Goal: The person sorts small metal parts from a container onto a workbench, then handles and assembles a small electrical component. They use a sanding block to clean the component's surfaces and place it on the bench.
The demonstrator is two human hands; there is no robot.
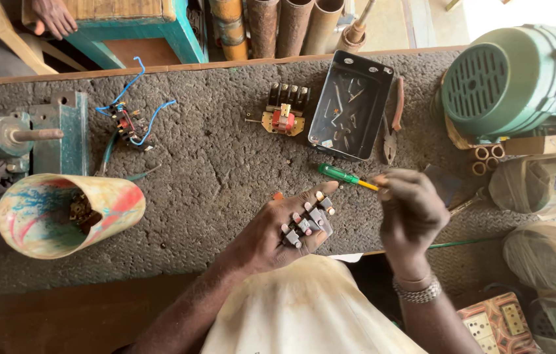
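Fingers [271, 226] of my left hand [276, 235] were curled around a small grey contact block [308, 219], clamped on it from below with the thumb along its far edge, holding it just above the near edge of the bench [212, 164]. I saw its metal tabs sticking up between my knuckles. My right hand [410, 213] was closed on a screwdriver [347, 177], fingers together around the yellow shank, the green handle pointing away to the left, just beyond the block. I could not tell whether the tip touched the block, as my fist hid it. A metal bracelet [417, 293] sat on that wrist.

Beyond my hands, an open grey metal box [351, 105] lay on the bench with screws and small parts inside. Pliers [394, 124] lay just to its right. To its left sat a red and brass switch part [283, 111] with black terminals. Further left was a small component with blue wires [132, 108]. A paint-streaked tube [68, 213] lay on its side at the left, near a teal vise [35, 134]. A green motor [520, 75] stood at the far right. Another person's hand [53, 16] rested on a teal stool at the top left, well apart from mine.
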